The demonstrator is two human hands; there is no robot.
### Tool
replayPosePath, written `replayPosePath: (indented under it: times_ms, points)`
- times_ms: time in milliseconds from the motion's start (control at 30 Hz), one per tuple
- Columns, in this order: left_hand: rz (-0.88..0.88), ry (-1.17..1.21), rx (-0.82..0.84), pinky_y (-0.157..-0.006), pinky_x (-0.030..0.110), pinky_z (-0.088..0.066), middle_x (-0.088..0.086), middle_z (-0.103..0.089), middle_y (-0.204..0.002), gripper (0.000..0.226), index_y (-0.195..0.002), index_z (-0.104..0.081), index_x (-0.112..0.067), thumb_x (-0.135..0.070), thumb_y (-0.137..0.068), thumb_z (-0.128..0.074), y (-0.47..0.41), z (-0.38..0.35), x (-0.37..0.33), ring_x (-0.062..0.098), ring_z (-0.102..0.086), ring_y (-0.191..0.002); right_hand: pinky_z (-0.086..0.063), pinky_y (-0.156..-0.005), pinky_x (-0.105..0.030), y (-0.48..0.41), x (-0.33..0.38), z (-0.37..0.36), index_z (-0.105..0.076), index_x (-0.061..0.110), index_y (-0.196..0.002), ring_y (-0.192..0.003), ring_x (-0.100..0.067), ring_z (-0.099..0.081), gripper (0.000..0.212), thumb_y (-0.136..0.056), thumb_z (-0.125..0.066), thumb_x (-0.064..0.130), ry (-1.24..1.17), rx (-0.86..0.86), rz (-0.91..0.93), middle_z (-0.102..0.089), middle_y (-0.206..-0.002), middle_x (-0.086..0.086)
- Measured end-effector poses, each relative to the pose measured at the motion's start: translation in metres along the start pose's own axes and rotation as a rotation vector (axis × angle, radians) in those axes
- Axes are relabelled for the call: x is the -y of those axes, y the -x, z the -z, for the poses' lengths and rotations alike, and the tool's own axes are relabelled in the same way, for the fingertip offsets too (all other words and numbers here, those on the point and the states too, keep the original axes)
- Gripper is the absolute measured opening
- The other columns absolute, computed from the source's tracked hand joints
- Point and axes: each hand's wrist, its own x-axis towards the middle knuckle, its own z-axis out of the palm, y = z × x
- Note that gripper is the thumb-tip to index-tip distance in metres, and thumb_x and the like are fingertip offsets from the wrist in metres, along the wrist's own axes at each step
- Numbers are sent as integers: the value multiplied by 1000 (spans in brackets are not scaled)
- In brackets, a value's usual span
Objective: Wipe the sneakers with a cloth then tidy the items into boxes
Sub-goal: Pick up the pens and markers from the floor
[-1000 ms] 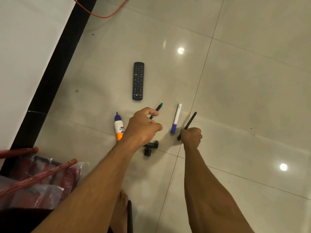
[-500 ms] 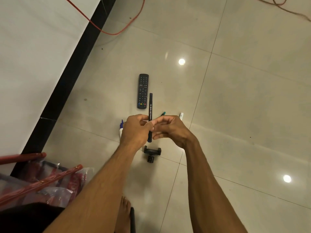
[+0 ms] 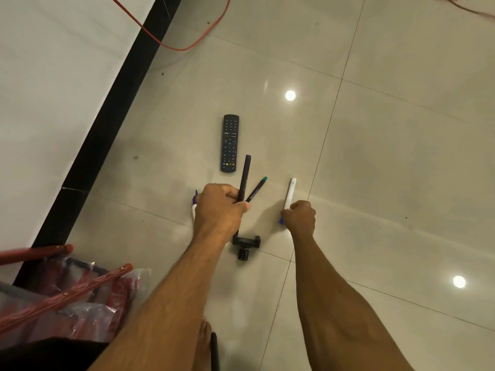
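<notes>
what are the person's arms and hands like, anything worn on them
Both arms are bare as far as the frame shows, with no sleeves. The left hand and the right hand have no gloves, and no watch, band or ring shows on the sides facing the camera. Fine hair is visible along the left forearm.
</notes>
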Motion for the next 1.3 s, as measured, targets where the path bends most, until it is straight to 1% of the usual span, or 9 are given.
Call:
replayPosePath:
  times_ms: [200,367,433,600,800,933,1033,1233,1300]
  points:
    - [-26,-35,32,-69,21,-53,1,-72,-80,33,-108,-70,-15,-5,-78,-79,0,-4,-3,13,-68,-74,-49,-70,-33,-6,-1,-14,-52,1,-114,-94,-31,-61,24,-91,-57,7,108,16,28,-55,-107,-13]
    - [-54,-64,52,-82,37,-57,1,-73,-82,29,-103,-66,-22,-4,-81,-76,1,-8,-3,18,-70,-82,-47,-72,-33,-6,-2,-15,-51,-1,-121,-101,-32,-59,29,-92,-56,4,86,7,38,-54,-115,-17]
    - [-44,-58,49,-79,34,-57,1,-72,-84,26,-104,-66,-20,-5,-84,-73,1,-6,-3,16,-69,-80,-49,-70,-32,-5,-4,-14,-56,-3,-114,-94,-32,-61,26,-88,-60,0,-33,10,-2,-58,-111,-16]
    - [16,59,10,-47,16,-46,0,-68,-77,19,-101,-62,-17,-5,-88,-68,-5,3,2,13,-67,-72,-56,-58,-23,11,7,-2,-66,1,-95,-62,-16,-64,25,-73,-76,-5,-488,206,-93,-64,-81,-6]
    - [74,69,-18,-74,39,-60,9,-69,-87,15,-91,-59,-16,-4,-87,-68,-3,5,13,28,-71,-80,-59,-78,-39,45,31,16,-68,1,-106,-88,-30,-71,32,-75,-75,-4,-679,660,68,-71,-99,-18]
    - [60,74,-73,-70,39,-60,7,-71,-86,15,-99,-63,-14,-7,-87,-68,-6,12,10,25,-70,-75,-57,-83,-41,67,52,20,-69,1,-103,-87,-29,-70,30,-75,-72,-9,-634,876,189,-73,-93,-14]
    - [65,82,-132,-52,27,-54,0,-68,-78,10,-92,-64,-16,-10,-86,-70,-8,18,10,17,-65,-61,-56,-85,-44,75,62,19,-68,-1,-105,-85,-29,-69,31,-75,-71,-10,-589,933,264,-72,-93,-15]
    - [69,76,-119,-79,42,-59,2,-69,-86,14,-89,-65,-18,-14,-82,-77,-12,24,13,25,-69,-81,-58,-81,-44,82,68,14,-68,-2,-103,-91,-33,-69,30,-74,-73,-10,-557,905,342,-71,-98,-20]
    - [91,102,-83,-80,48,-59,4,-74,-88,17,-80,-67,-22,-12,-78,-80,-14,26,16,28,-72,-82,-58,-78,-41,81,68,15,-70,1,-101,-89,-32,-70,29,-74,-73,-9,-536,901,365,-72,-95,-17]
